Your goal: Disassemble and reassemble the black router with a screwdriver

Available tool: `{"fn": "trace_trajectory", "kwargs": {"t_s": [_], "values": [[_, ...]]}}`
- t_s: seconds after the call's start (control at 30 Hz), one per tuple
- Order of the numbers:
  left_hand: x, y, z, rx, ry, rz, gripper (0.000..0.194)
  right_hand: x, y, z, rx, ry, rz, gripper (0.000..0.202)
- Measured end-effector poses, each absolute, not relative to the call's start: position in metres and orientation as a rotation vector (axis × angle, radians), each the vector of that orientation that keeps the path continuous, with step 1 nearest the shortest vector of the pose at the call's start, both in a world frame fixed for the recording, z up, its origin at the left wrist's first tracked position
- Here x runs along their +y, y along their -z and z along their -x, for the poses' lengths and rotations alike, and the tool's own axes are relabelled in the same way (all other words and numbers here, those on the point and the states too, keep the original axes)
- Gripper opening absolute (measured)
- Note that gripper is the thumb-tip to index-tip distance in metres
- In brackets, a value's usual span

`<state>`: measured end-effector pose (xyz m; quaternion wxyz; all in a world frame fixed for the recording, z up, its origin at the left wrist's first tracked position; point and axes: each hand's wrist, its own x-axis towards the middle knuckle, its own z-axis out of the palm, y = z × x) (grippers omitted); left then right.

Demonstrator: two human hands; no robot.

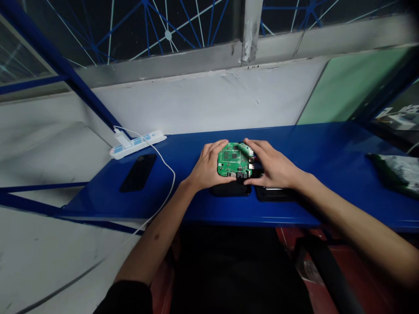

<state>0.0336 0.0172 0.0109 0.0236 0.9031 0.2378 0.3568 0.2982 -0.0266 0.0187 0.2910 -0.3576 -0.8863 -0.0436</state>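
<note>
Between my two hands is a green circuit board [233,160] with chips on its face and metal ports along its right and near edges. My left hand [209,165] grips its left side, thumb along the near edge and fingers at the far edge. My right hand [273,165] holds the right side the same way, fingertips at the far corner and thumb at the near corner. Below the board lies a black case part [231,190], mostly covered by it. Another black flat piece [275,195] rests under my right hand, partly hidden.
A dark phone [138,172] lies left on the blue table [193,209]. Behind it sits a white power strip [139,144] with a plugged-in charger, its white cable [170,168] running off the front edge. A silver-and-green bag [401,172] lies at the right.
</note>
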Motion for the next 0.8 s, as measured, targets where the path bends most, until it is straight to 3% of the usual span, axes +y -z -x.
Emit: {"fn": "trace_trajectory", "kwargs": {"t_s": [0.8], "values": [[0.0178,-0.0126,-0.0325,0.733,-1.13,-2.809,0.113,-0.028,-0.0201,-0.2964,-2.378,0.106,0.954,0.108]]}}
